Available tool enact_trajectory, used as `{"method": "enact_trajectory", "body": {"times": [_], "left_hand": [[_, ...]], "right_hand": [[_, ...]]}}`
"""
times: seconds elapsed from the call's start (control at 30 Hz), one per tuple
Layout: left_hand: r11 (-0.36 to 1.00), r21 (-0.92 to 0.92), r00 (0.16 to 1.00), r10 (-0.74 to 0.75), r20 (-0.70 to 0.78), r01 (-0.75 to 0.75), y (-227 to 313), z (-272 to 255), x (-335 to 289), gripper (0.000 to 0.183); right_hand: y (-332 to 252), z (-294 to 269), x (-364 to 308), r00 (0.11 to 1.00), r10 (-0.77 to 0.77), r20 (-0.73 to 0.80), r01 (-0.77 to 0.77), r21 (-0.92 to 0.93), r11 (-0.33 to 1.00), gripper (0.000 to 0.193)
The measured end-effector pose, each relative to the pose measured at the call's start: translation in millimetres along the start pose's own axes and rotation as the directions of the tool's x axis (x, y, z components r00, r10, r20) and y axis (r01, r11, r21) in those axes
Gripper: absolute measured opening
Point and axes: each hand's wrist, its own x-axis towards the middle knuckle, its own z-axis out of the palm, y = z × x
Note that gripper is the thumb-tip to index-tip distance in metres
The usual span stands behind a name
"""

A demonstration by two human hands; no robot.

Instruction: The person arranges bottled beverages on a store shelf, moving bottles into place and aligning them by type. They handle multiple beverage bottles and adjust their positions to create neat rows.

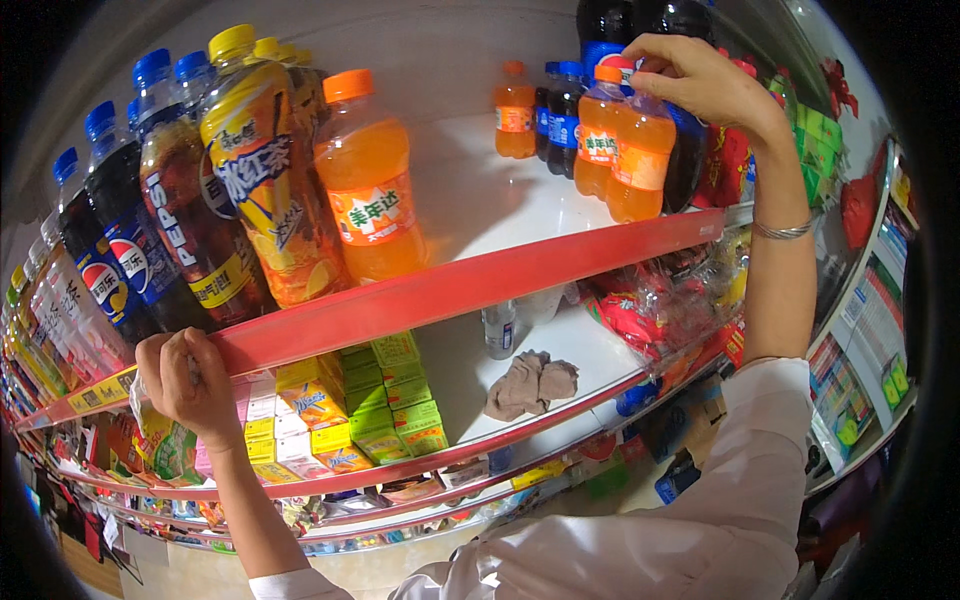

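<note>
My right hand (700, 85) reaches up to the top shelf and grips the cap of a small orange soda bottle (638, 160), which stands beside another small orange bottle (597, 135) and dark cola bottles (562, 115). My left hand (188, 385) is closed around the red front rail of the shelf (470, 285), with a crumpled clear wrapper under its fingers. A large orange soda bottle (368, 180) and a yellow-capped iced tea bottle (265, 170) stand just right of that hand.
Blue-capped cola bottles (130, 240) line the shelf's left side. One small orange bottle (514, 110) stands at the back. Below, yellow and green boxes (350, 405), a brown cloth (530, 385) and a small clear bottle (499, 328) lie on the lower shelf. Red snack packets (650, 310) hang at right.
</note>
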Motion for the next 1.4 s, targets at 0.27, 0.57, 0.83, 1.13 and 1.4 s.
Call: {"method": "enact_trajectory", "body": {"times": [0.27, 0.57, 0.83, 1.13, 1.4], "left_hand": [[1.000, 0.002, 0.999, -0.010, 0.035, 0.010, -5.6, -0.9, -2.3, 0.009], [0.999, 0.007, 0.998, 0.050, 0.027, -0.050, 0.9, -1.8, 3.9, 0.008], [0.998, 0.029, 0.998, 0.046, 0.040, -0.048, -0.8, -3.2, 2.8, 0.007], [0.999, 0.040, 0.999, 0.016, 0.048, -0.018, -2.5, -2.6, -0.3, 0.010], [0.998, 0.065, 0.999, 0.010, 0.035, -0.013, -0.9, 0.8, -1.0, 0.008]], "right_hand": [[-5.6, 12.8, 4.0, 0.988, -0.115, -0.103, 0.146, 0.390, 0.909, 0.029], [-88.8, 29.9, 84.5, 0.984, -0.131, -0.118, 0.172, 0.464, 0.869, 0.024], [-113.4, 65.1, 125.4, 0.893, -0.451, 0.020, 0.289, 0.742, 0.605, 0.039], [-135.7, 86.4, 151.9, 0.804, -0.594, 0.038, 0.318, 0.816, 0.483, 0.058], [-132.6, 95.8, 165.5, 0.707, -0.706, 0.044, 0.224, 0.933, 0.282, 0.074]]}}
